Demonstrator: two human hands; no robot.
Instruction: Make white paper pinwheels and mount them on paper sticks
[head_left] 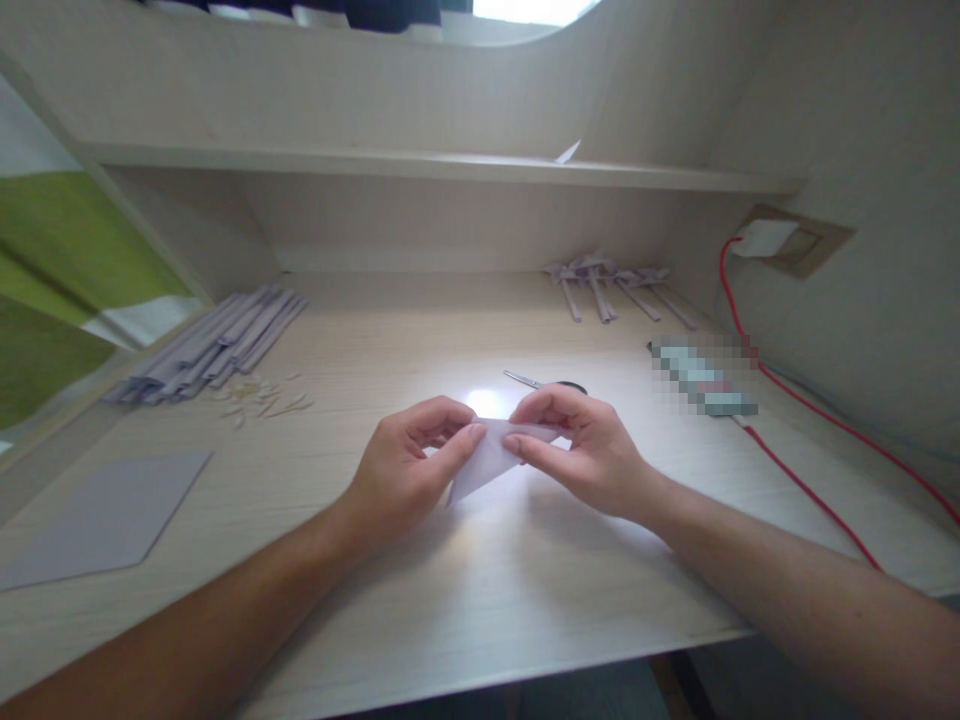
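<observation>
Between my two hands, above the middle of the desk, is a folded piece of white paper [487,462] with a pointed lower corner. My left hand [416,460] pinches its left edge between thumb and fingers. On the right side my right hand [581,445] grips it the same way, thumb in front. Part of the paper's right side is hidden behind those fingers. Just behind my right hand lies a pair of scissors [529,380], its black handle partly covered by the hand.
Rolled paper sticks [225,340] lie in a pile at left, beside small pale slivers [262,397]. A paper stack [112,510] sits front left. Paper pinwheels on sticks [600,285] rest at back right. A phone [701,375] with a red cable [810,500] lies right. A shelf [412,165] overhangs.
</observation>
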